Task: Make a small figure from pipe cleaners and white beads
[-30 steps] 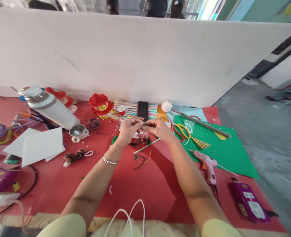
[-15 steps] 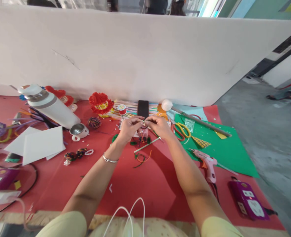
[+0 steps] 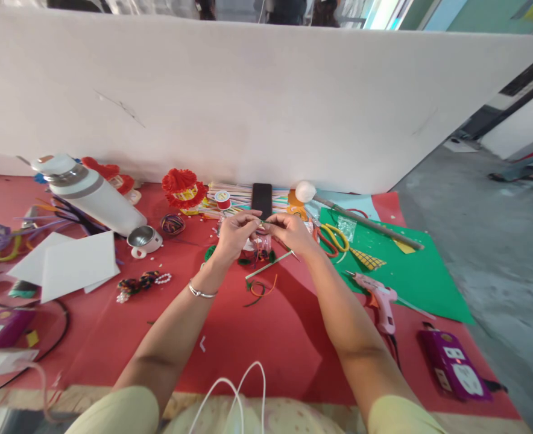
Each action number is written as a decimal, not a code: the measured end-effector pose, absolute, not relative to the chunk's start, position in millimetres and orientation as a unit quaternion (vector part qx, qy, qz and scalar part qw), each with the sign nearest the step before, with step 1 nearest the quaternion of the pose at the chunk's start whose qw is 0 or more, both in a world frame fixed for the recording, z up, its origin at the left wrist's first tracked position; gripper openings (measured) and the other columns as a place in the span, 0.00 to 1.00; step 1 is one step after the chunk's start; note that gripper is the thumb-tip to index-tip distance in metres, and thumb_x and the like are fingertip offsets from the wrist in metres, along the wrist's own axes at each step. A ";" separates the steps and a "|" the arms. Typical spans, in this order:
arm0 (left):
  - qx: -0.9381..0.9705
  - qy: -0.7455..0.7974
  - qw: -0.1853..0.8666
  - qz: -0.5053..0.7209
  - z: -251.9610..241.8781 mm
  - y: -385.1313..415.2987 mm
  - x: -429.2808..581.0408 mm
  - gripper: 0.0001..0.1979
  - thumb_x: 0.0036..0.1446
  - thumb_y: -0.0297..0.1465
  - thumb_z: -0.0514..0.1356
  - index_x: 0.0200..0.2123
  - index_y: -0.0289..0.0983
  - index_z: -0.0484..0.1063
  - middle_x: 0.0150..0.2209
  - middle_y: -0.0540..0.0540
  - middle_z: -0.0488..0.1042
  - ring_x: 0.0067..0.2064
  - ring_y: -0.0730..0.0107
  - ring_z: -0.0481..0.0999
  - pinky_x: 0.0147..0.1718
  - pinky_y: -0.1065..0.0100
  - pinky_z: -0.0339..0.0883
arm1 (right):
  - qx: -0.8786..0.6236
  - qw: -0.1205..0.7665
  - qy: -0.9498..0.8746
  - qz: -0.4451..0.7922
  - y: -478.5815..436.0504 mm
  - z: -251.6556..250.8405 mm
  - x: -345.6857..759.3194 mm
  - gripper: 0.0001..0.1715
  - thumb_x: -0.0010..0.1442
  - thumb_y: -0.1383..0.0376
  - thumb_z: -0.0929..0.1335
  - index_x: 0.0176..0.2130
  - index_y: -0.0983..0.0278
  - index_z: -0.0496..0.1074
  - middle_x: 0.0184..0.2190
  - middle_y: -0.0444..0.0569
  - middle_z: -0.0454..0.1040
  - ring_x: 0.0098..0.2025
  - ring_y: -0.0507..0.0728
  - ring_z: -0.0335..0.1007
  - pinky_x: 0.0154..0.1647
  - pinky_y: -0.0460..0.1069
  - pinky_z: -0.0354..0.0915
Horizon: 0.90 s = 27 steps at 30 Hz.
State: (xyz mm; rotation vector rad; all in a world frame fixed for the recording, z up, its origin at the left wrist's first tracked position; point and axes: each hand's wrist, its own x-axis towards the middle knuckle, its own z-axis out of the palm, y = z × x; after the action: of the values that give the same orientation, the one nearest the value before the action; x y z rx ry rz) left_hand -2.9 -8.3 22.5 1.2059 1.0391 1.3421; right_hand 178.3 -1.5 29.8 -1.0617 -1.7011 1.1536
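My left hand and my right hand meet above the red mat, fingertips pinched together on a thin green wire-like piece. A silver bangle sits on my left wrist. Under the hands lie a small clear packet of beads, a green-and-white stick and loose green and orange wire bits. What the fingertips do to the piece is too small to tell.
A black phone leans by the white wall. A white bottle, metal cup, white sheets, bead string, scissors, pink glue gun, green sheet and purple power strips surround the hands.
Both hands stay pinched on the thin green piece with only slight finger shifts. The view has drifted a little.
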 end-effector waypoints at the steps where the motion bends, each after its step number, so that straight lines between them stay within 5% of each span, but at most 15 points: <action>1: 0.499 0.431 0.506 0.556 22.6 -8.4 -2.8 0.08 0.51 0.34 0.68 0.28 0.34 0.81 0.47 0.41 0.82 0.19 0.84 0.68 0.18 0.74 0.62 | -0.420 0.404 -0.671 0.458 -1.5 30.0 178.7 0.17 0.61 0.52 0.74 0.36 0.64 0.79 0.31 0.45 0.77 0.34 0.54 0.68 0.37 0.48 0.61; 12: 0.491 0.428 0.510 0.561 23.3 -8.4 -1.7 0.09 0.52 0.35 0.69 0.28 0.34 0.80 0.49 0.40 0.81 0.18 0.86 0.65 0.16 0.74 0.56 | -0.425 0.376 -0.689 0.451 -2.1 30.3 178.1 0.16 0.60 0.53 0.73 0.33 0.64 0.78 0.28 0.44 0.76 0.33 0.54 0.68 0.35 0.48 0.60; 15: 0.492 0.428 0.529 0.542 21.0 -7.8 -2.4 0.10 0.53 0.36 0.69 0.30 0.34 0.78 0.36 0.44 0.82 0.17 0.84 0.64 0.16 0.74 0.55 | -0.432 0.404 -0.691 0.415 -0.4 27.7 177.0 0.14 0.63 0.55 0.71 0.36 0.63 0.78 0.31 0.45 0.78 0.34 0.55 0.70 0.37 0.49 0.63; 19: 0.492 0.433 0.563 0.503 18.6 -7.7 -2.7 0.13 0.55 0.40 0.68 0.33 0.36 0.74 0.16 0.54 0.68 0.15 0.78 0.63 0.15 0.75 0.54 | -0.442 0.429 -0.703 0.357 1.9 23.0 174.9 0.09 0.63 0.59 0.70 0.37 0.62 0.77 0.33 0.46 0.79 0.36 0.56 0.72 0.40 0.50 0.64; 27: 0.489 0.417 0.584 0.495 23.0 -9.4 -1.7 0.15 0.52 0.40 0.69 0.32 0.34 0.74 0.23 0.50 0.74 0.17 0.81 0.61 0.15 0.75 0.49 | -0.438 0.443 -0.716 0.314 3.7 19.2 174.5 0.08 0.63 0.64 0.67 0.39 0.61 0.78 0.38 0.48 0.80 0.41 0.57 0.75 0.45 0.52 0.67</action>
State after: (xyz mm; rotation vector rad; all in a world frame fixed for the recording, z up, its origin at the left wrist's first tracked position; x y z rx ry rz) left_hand -1.7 -9.4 23.0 1.1418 0.9731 1.1553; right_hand 174.5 3.7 19.2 -1.0869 -1.7756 0.7784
